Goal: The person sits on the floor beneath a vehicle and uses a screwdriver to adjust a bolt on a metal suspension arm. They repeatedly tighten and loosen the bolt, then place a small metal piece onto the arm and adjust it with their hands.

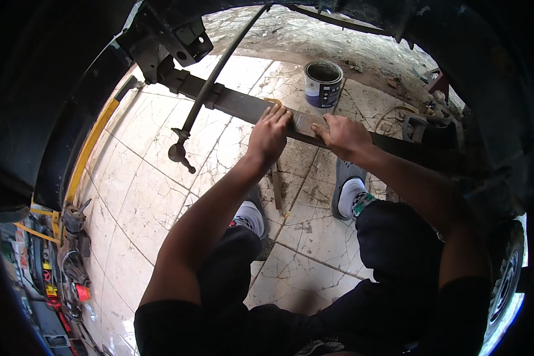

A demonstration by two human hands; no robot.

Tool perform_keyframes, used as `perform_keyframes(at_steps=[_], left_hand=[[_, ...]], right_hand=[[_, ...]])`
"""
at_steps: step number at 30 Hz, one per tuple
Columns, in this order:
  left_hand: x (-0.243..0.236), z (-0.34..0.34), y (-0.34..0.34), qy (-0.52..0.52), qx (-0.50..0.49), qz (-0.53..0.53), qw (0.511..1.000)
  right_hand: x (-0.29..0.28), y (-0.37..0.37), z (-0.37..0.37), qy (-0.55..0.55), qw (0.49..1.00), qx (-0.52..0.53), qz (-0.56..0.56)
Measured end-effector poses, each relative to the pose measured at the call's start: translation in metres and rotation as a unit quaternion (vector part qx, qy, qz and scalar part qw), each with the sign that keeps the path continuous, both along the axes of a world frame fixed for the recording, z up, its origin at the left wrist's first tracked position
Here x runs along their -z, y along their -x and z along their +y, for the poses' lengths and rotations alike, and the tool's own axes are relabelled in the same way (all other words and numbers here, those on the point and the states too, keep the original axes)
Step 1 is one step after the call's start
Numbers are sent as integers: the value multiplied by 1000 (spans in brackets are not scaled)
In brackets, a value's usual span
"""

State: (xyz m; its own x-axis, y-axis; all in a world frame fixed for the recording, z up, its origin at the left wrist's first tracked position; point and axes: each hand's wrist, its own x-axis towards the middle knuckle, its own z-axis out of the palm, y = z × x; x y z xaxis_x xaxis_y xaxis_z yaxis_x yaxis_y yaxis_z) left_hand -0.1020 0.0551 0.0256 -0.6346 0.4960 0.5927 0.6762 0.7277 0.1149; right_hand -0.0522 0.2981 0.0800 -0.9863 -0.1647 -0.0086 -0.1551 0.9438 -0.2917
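A dark, flat leaf spring [237, 104] with clips around it runs across the view from upper left to right. My left hand [269, 134] lies over it near its middle, fingers close together and bent over the bar. Just to the right, my right hand [345, 136] is closed at the same bar, its thumb and forefinger toward the left hand. Between the hands the bar has a paler, scuffed patch [304, 123]. Whether either palm covers something small is hidden. A dark steel rod [207, 89] with a ball joint [177, 152] at its lower end crosses the spring on the left.
An open paint can [323, 86] stands beyond the bar. Between my feet a thin strip [276, 187] lies on cracked floor tiles [160, 142]. Vehicle bodywork surrounds the view. Tools and parts [71, 261] lie along the left, below a yellow bar [92, 148]; a wheel [504, 285] is at right.
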Motion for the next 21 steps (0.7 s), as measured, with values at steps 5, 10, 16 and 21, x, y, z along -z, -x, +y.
perform_keyframes(at_steps=[5,10,16,21], left_hand=[[-25,8,-25,129,-30,-63,989],[-49,-1,-29,199,-61,-112,972],[-50,-11,-49,243,-23,-125,962],[-23,33,-25,233,-101,-75,964]], right_hand=[[-4,-1,5,4,1000,11,6],[-5,-2,-2,0,1000,6,-11],[1,-4,1,10,1000,-8,28],[6,-1,-1,13,999,-24,19]])
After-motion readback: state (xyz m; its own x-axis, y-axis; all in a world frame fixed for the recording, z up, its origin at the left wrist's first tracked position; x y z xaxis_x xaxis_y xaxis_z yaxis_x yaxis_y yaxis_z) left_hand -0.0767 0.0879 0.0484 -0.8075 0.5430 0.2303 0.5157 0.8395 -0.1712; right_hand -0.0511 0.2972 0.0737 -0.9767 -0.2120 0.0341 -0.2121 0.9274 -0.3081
